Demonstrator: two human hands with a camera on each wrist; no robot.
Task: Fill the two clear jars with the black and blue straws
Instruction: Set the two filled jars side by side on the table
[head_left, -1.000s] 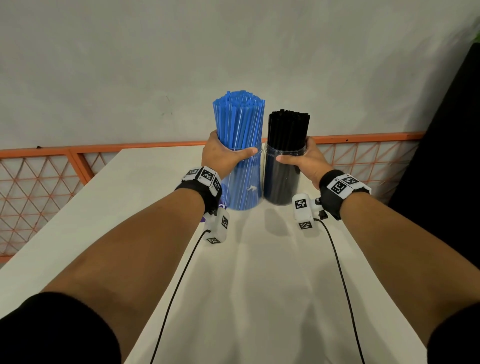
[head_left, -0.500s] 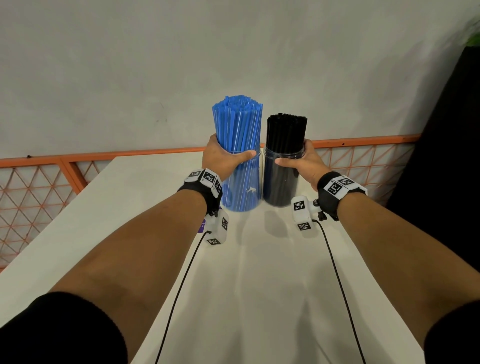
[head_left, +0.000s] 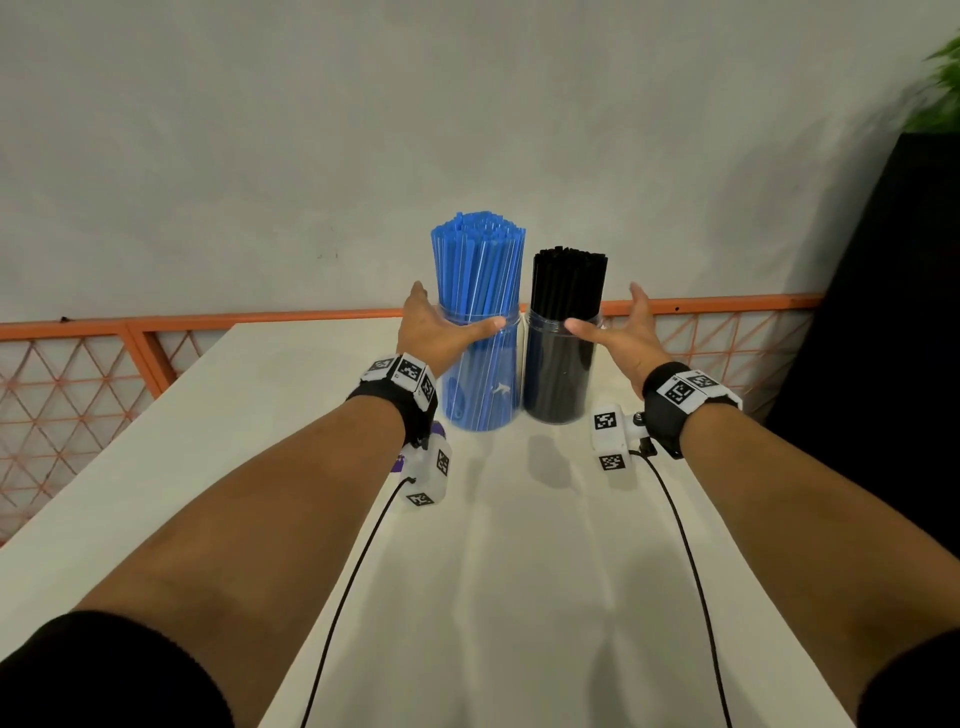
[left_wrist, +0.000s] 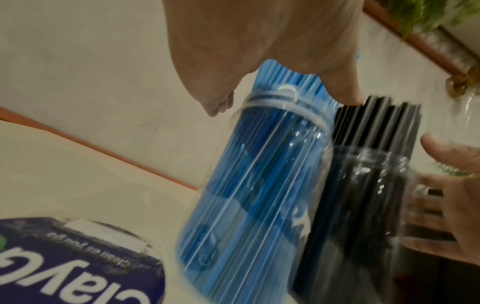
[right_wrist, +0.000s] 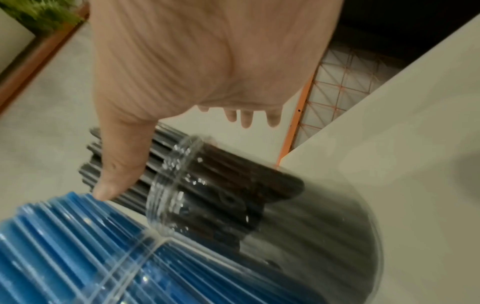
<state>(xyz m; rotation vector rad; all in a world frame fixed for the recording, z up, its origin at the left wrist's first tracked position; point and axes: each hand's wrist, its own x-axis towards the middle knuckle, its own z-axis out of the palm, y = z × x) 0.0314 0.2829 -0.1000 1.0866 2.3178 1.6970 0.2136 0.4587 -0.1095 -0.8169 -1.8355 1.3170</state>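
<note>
Two clear jars stand side by side at the far end of the white table (head_left: 519, 571). The left jar (head_left: 485, 384) is packed with blue straws (head_left: 478, 265); the right jar (head_left: 556, 379) holds black straws (head_left: 569, 280). My left hand (head_left: 439, 327) is open round the blue jar's neck, thumb across its front and fingers stretched past its left side. My right hand (head_left: 621, 335) is open beside the black jar, thumb near the neck, fingers spread to the right. In the wrist views the left hand (left_wrist: 259, 41) and right hand (right_wrist: 207, 61) show straight fingers off the glass.
A purple wipes pack (left_wrist: 78, 267) lies on the table just left of the blue jar. An orange lattice fence (head_left: 78, 395) runs behind and left of the table. A black panel (head_left: 883, 364) and a plant (head_left: 940, 88) stand at the right.
Both hands have let go of the jar necks and opened, fingers spreading outward. The jars stay upright where they stood.
</note>
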